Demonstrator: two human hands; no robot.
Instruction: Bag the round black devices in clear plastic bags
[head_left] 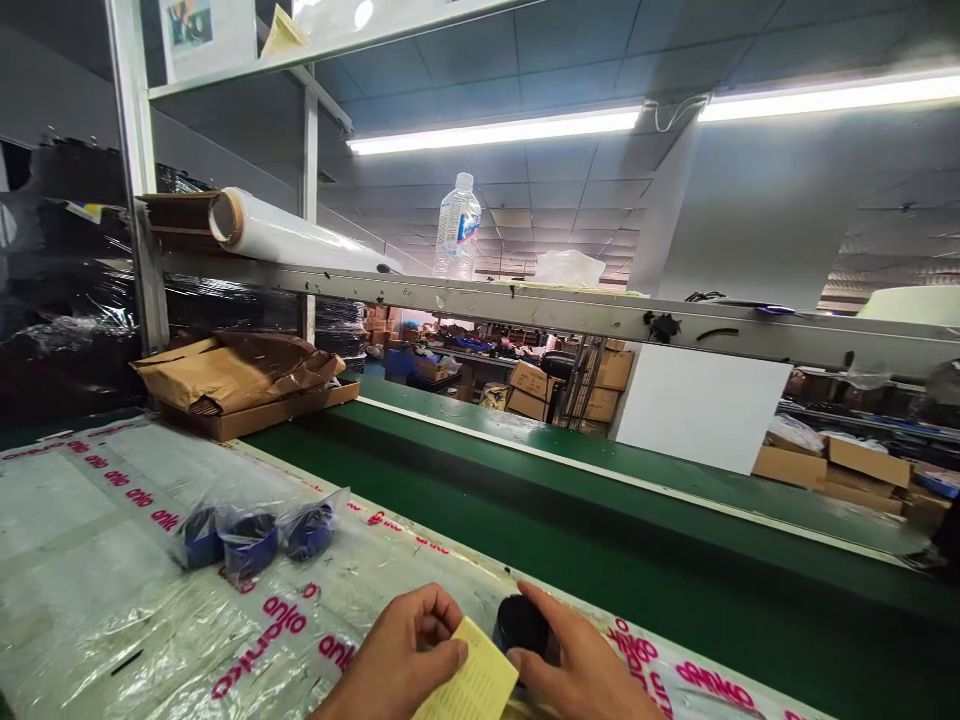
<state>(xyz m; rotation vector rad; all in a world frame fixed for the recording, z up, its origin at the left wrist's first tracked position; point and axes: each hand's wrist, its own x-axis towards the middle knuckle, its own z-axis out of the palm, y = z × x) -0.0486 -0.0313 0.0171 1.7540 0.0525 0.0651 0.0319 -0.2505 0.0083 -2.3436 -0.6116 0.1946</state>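
Observation:
Between thumb and curled fingers, my left hand (409, 655) pinches a yellow printed paper sheet (472, 680) by its upper left edge. Just right of the sheet, my right hand (577, 660) grips a dark round ring-shaped item (521, 627) with thumb and forefinger; its exact kind I cannot make out. The paper's right corner comes close to the right thumb. Further left on the table lie several blue rolled items (251, 542) in clear plastic bags.
Plastic film with pink print covers the worktable (97, 540). Beyond it runs a green conveyor belt (450, 510). Brown paper lies in a cardboard tray (247, 420) at the back left. A shelf rail (480, 297) above carries a plastic bottle (459, 230) and a film roll (300, 235).

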